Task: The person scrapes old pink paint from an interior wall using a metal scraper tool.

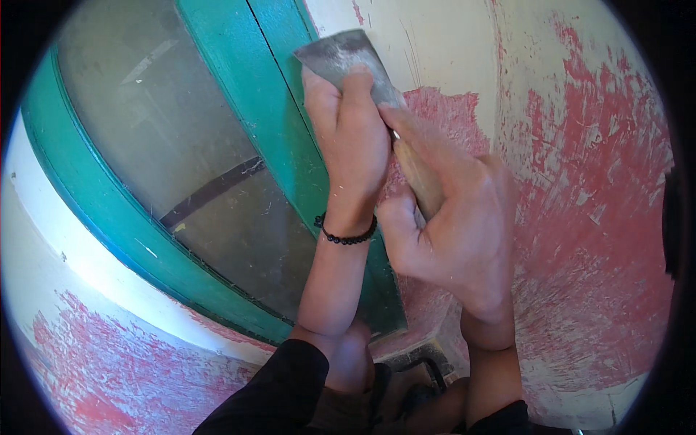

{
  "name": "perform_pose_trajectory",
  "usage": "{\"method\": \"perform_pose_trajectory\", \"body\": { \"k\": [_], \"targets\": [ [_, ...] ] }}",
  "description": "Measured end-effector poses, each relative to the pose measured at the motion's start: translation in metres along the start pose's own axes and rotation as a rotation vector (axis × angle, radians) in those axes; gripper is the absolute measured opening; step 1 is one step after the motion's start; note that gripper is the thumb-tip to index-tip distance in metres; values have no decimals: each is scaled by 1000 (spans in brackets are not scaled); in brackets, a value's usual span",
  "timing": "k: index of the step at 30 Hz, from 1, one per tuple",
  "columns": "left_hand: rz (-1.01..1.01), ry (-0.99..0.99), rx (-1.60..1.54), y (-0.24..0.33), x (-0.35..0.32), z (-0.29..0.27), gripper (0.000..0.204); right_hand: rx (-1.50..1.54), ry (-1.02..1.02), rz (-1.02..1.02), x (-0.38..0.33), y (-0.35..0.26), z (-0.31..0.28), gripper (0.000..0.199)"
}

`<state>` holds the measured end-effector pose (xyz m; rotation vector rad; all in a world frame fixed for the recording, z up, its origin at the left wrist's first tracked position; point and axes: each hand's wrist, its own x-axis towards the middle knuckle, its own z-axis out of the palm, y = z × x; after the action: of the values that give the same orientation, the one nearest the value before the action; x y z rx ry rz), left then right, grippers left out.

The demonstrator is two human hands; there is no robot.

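Fingers (426, 135) of the right hand (464, 232) grasp the scraper (341, 56) by its handle (420, 177); the left hand (355, 138) lays digits against its blade, top centre of the frame.
Probably light and stiff, with a flat metal blade (362, 51) that could turn slippery under dust and a handle offering the surer hold; best gripped there and steadied on the blade's flat, clear of its broad edge. Whether any left fingers curl behind the blade I cannot tell. A dark bracelet (348, 238) rings the left wrist. Close on the left, the green door (246, 72) and its glass (145, 94) limit room; pink-patched wall (594, 181) fills the right side.
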<state>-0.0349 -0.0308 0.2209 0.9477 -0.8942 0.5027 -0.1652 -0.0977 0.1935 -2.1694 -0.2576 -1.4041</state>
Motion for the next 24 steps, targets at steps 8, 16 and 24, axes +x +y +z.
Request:
{"method": "perform_pose_trajectory", "body": {
  "k": [8, 16, 24],
  "targets": [
    [-54, -27, -67, -1, -4, -4, 25, -44, -20, 79, -6, -11, 7, 56],
    [63, -33, -9, -5, -4, -5, 21, 20, 30, 4, -6, -8, -1, 57],
    [-80, -85, -79, 10, 1, -6, 23, 16, 60, 33, -2, -11, 13, 56]
  ]
}}
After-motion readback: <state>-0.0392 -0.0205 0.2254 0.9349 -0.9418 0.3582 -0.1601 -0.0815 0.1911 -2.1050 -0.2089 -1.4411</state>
